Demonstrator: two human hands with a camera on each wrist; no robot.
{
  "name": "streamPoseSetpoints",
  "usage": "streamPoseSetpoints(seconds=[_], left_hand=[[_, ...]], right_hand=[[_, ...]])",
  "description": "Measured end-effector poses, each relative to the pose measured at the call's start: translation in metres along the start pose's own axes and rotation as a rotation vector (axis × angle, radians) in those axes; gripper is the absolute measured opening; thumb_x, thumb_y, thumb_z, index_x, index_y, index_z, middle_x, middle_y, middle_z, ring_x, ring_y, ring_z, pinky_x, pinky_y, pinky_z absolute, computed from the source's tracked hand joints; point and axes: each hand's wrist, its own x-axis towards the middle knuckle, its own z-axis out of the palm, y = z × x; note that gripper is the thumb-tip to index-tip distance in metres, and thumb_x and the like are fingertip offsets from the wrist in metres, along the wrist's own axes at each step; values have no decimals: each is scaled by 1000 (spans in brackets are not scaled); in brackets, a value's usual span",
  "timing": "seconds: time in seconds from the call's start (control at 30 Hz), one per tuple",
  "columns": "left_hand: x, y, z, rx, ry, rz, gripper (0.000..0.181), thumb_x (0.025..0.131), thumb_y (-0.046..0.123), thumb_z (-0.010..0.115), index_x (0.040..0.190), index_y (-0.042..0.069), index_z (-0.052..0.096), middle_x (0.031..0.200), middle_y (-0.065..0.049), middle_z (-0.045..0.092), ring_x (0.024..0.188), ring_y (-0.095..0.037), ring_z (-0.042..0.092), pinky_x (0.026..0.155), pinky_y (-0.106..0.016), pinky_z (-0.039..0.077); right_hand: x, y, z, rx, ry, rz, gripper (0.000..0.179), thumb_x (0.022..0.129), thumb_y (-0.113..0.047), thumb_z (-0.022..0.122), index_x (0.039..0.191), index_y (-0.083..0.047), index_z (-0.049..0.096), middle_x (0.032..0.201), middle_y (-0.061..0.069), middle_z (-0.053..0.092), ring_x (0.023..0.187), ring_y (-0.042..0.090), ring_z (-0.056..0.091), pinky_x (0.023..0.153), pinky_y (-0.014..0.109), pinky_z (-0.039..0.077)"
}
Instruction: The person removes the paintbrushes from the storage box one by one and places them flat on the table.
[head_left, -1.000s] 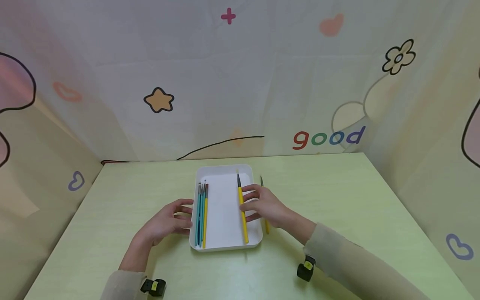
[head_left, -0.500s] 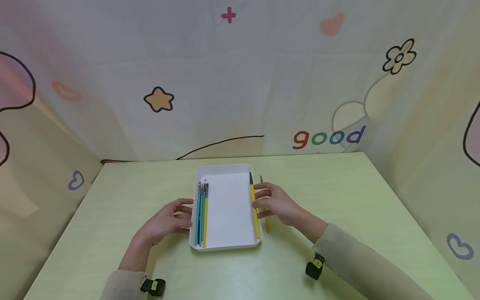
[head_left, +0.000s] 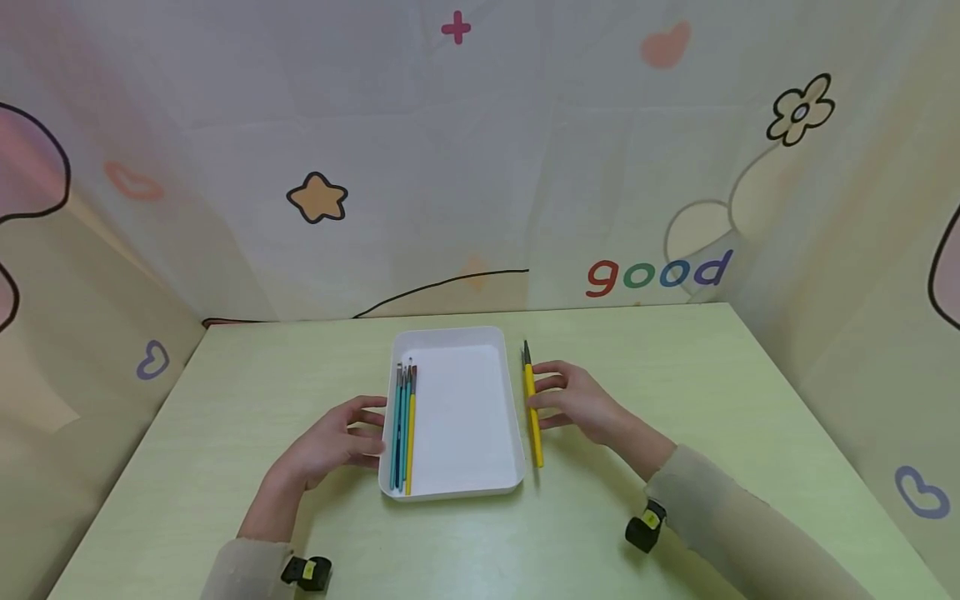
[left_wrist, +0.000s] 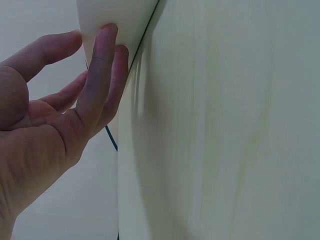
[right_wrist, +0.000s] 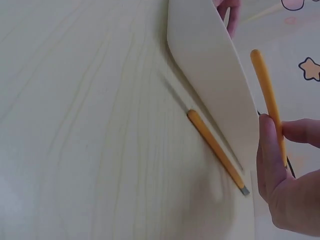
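My right hand [head_left: 581, 404] pinches a yellow paintbrush [head_left: 537, 442] between thumb and fingers, bristles pointing away, just right of the white tray [head_left: 465, 417]. In the right wrist view this brush [right_wrist: 265, 82] is raised above the table, while a second yellow paintbrush [right_wrist: 217, 147] lies on the tabletop alongside the tray wall. The head view shows the second one mostly hidden behind the held brush. With fingers extended, my left hand [head_left: 337, 437] touches the tray's left side. Inside the tray, several paintbrushes [head_left: 405, 433], teal, dark blue and yellow, lie side by side along the left wall.
The pale green table [head_left: 720, 400] meets a printed curtain [head_left: 480, 167] at the back and sides. A black wrist camera [head_left: 307, 573] is strapped on the left sleeve, another wrist camera [head_left: 645, 527] on the right one.
My right hand has carried the yellow paintbrush rightward from over the tray, past its right rim, to above the brush on the table. The left hand and tray have stayed put.
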Motion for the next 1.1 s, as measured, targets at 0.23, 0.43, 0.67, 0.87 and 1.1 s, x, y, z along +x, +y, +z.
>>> streamPoseSetpoints(seconds=[0.23, 0.43, 0.67, 0.87, 1.1], left_hand=[[0, -1, -1, 0, 5, -5, 66, 92, -4, 68, 152, 1, 39, 135, -24, 51, 108, -33, 65, 84, -46, 61], [0, -1, -1, -9, -2, -2, 67, 92, -4, 68, 152, 1, 39, 135, -24, 51, 108, -33, 65, 85, -46, 61], [-1, 1, 0, -3, 2, -6, 67, 92, -4, 68, 152, 1, 39, 135, -24, 51, 108, -33, 65, 84, -46, 61], [0, 1, 0, 7, 8, -9, 67, 92, -3, 68, 152, 2, 39, 135, -23, 52, 107, -33, 65, 85, -45, 61], [0, 1, 0, 0, 8, -13, 66, 92, -4, 67, 152, 1, 39, 134, -23, 52, 107, -33, 65, 84, -45, 61]], right_hand=[[3, 6, -10, -18, 30, 32, 61, 94, -3, 70, 148, 0, 41, 130, 23, 55, 100, 28, 65, 79, 42, 62], [4, 10, -17, -26, 44, 50, 60, 95, -2, 69, 148, 0, 41, 131, 24, 55, 99, 29, 66, 78, 41, 62], [6, 12, -22, -44, 62, 73, 61, 95, -2, 69, 148, -1, 40, 130, 24, 56, 96, 28, 67, 77, 40, 62], [7, 10, -22, -59, 73, 88, 61, 95, -2, 69, 148, -1, 41, 130, 23, 56, 97, 28, 66, 77, 39, 62], [7, 12, -24, -79, 71, 93, 61, 95, 0, 70, 148, 0, 41, 130, 23, 55, 95, 27, 66, 76, 39, 63]])
